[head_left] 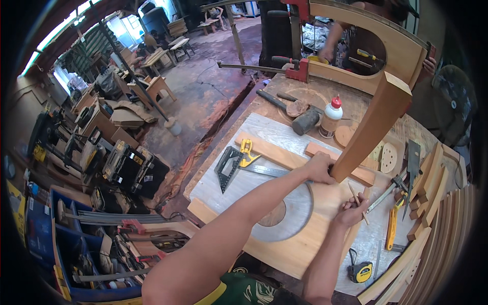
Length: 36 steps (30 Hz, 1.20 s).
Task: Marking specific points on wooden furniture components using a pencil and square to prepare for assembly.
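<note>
My left hand is closed around the lower end of a thick wooden post that stands tilted, its top leaning to the right. Under it lies a flat wooden panel with a round cut-out. My right hand pinches a pencil close to the post's foot, above the panel's right side. Beyond my left arm are a yellow combination square and a black speed square. A short wooden strip lies behind the post's foot. My left fingers are partly hidden by the post.
A glue bottle, a mallet and a hammer lie farther back. To the right are a utility knife, a tape measure and stacked wooden strips. Across the bench, another person's hand is beside a clamped wooden frame.
</note>
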Motion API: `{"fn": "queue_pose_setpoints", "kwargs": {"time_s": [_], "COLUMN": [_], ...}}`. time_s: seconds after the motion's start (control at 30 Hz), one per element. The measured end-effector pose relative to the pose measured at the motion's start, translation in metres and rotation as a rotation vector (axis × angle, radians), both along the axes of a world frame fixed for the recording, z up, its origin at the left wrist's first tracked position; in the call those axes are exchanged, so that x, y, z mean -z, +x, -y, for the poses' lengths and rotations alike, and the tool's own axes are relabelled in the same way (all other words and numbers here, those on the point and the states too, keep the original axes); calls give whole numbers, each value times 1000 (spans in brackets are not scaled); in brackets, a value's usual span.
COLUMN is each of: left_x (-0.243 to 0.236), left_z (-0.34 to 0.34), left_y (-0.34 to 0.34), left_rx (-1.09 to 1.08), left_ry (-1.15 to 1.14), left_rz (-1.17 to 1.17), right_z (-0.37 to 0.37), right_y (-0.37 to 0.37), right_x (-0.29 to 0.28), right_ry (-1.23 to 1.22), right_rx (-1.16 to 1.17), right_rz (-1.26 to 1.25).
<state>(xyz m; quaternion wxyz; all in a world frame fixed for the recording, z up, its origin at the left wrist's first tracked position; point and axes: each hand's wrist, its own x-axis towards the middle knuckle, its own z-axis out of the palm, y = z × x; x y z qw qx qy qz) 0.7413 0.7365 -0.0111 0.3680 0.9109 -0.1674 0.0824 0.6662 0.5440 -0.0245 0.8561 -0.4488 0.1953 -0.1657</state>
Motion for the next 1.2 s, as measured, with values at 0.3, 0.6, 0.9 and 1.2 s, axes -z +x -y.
{"fn": "queue_pose_setpoints", "kwargs": {"time_s": [0.3, 0.6, 0.9, 1.2], "left_x": [-3, -4, 32, 14], "left_z": [-1, 5, 4, -2], "left_y": [1, -6, 6, 13], "left_rx": [-23, 1, 13, 116], "left_ry": [-18, 6, -123, -225], "left_rz": [-21, -49, -78, -84], "right_z": [-2, 4, 14, -4], "right_y": [3, -6, -1, 6], "right_x": [2, 2, 9, 2], "right_ry": [-9, -8, 96, -104], "right_rx": [-18, -18, -105, -24], "right_rz": [4, 18, -56, 59]}}
